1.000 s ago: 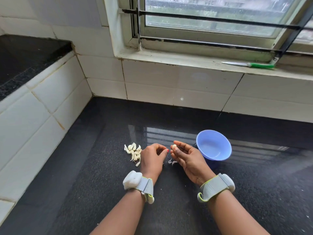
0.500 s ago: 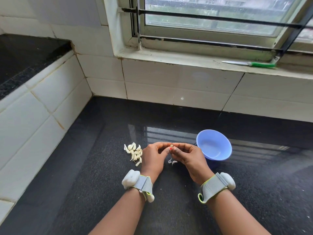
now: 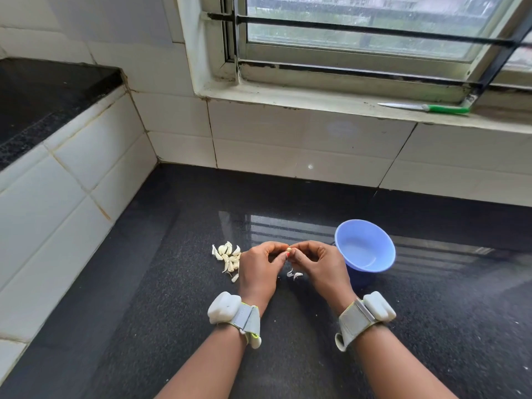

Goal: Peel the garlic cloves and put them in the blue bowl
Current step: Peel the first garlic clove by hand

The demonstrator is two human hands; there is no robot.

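On the dark granite tabletop (image 3: 172, 283) under the window, the left hand (image 3: 257, 272) and right hand (image 3: 319, 264) have closed together, both pinching one garlic clove (image 3: 288, 249). Peeling is underway; the blue bowl (image 3: 365, 245), just right, looks empty, and the unpeeled pile (image 3: 229, 257) waits left.

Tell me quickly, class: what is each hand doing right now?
Left hand: closed, fingers pinching the garlic clove.
Right hand: closed, fingers pinching the same clove from the other side.
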